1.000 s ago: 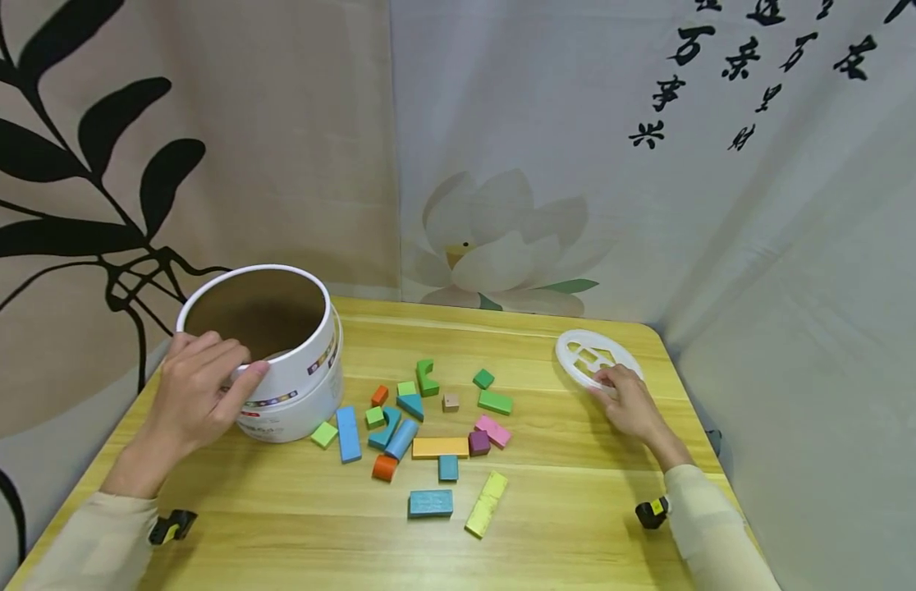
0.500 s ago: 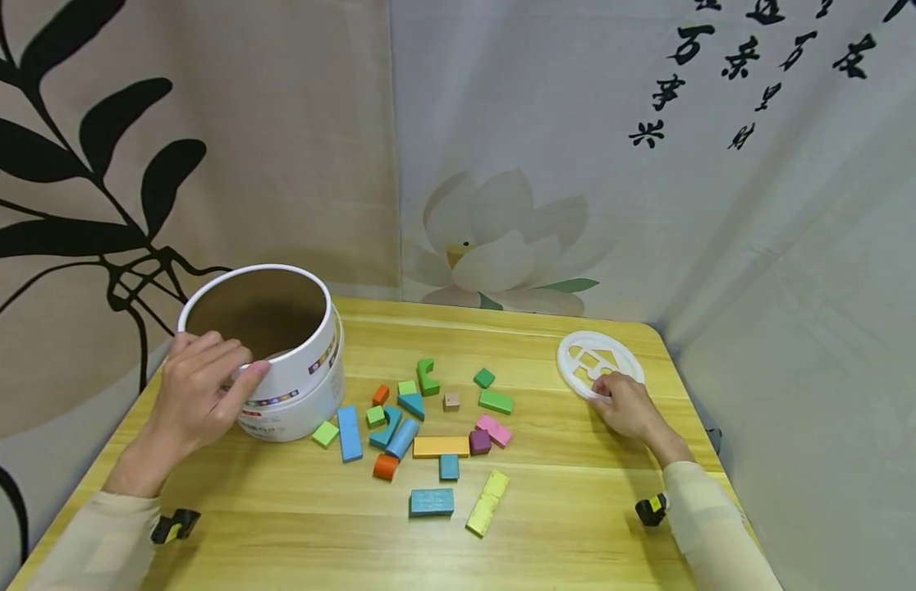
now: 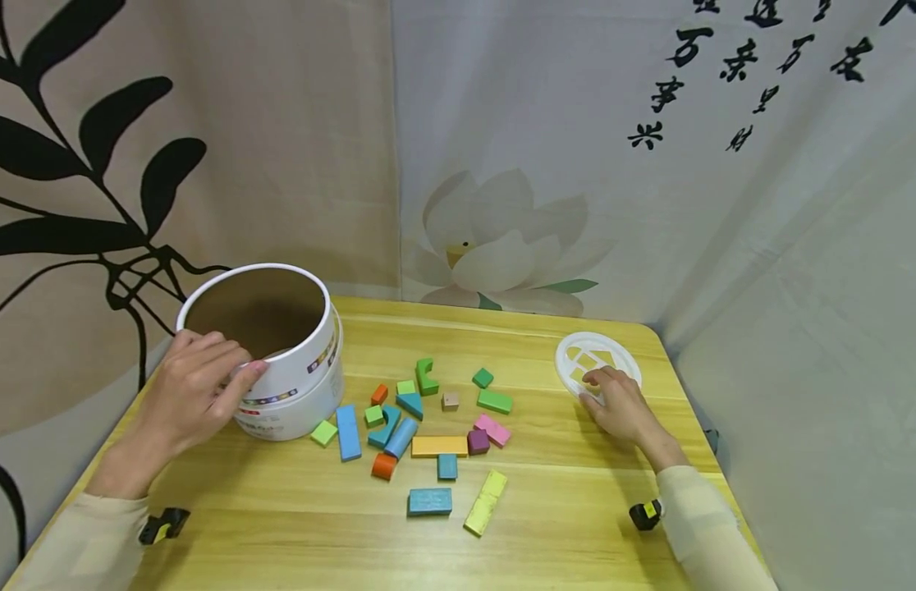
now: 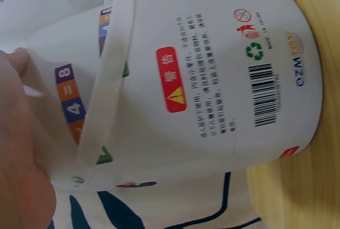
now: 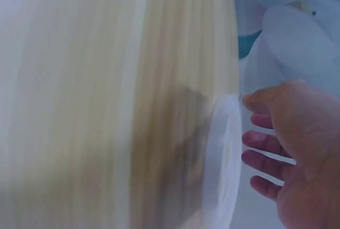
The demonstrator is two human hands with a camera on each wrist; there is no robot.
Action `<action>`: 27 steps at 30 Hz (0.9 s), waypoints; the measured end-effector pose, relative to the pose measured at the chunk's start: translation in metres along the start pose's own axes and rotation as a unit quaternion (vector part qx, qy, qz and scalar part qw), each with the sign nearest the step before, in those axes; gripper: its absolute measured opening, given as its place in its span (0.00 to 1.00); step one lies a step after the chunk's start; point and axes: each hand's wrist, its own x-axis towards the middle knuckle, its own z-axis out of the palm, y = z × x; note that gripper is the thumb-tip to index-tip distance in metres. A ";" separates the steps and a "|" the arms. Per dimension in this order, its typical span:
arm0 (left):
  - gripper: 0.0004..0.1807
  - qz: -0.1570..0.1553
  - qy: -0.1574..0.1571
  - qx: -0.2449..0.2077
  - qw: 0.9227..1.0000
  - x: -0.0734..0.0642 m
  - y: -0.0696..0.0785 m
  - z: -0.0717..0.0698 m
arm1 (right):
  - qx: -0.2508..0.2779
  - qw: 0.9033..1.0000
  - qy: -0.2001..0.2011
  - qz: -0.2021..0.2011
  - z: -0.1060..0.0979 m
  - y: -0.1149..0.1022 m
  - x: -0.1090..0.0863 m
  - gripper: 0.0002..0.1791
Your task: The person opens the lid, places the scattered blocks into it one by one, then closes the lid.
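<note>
At the left of the head view my left hand [image 3: 192, 386] grips the near rim of a white toy bucket [image 3: 303, 382], thumb outside and fingers over the edge. The bucket stands upright on the table; its printed side and white carrying handle [image 4: 101, 96] fill the left wrist view. My right hand [image 3: 619, 404] hovers at the near edge of a round white lid [image 3: 576, 343] with cut-out shapes, which lies flat at the back right. In the right wrist view the fingers [image 5: 263, 141] are loosely spread beside the lid, holding nothing.
Several coloured wooden blocks lie loose between the hands, among them a yellow-orange plank [image 3: 439, 446], a blue block [image 3: 429, 501], a yellow-green block [image 3: 485, 503] and a purple cube [image 3: 478, 442]. Printed curtains [image 3: 517, 123] stand right behind the wooden table [image 3: 318, 525].
My right hand has let go of the lid's near edge, its fingers loosening and shifting slightly left. The lid has settled flat on the table. My left hand stays on the bucket rim.
</note>
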 end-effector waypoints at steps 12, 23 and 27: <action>0.31 0.003 -0.068 0.020 0.997 0.005 -0.002 -0.013 | 0.074 0.994 -0.021 -0.073 0.011 -0.060 0.021 0.16; 0.32 0.010 -0.059 0.014 0.998 0.006 -0.004 -0.009 | 0.075 0.986 -0.106 -0.101 0.043 -0.096 0.033 0.29; 0.33 0.009 -0.057 0.014 0.998 0.006 -0.004 -0.007 | 0.059 0.986 -0.100 -0.117 0.050 -0.101 0.036 0.28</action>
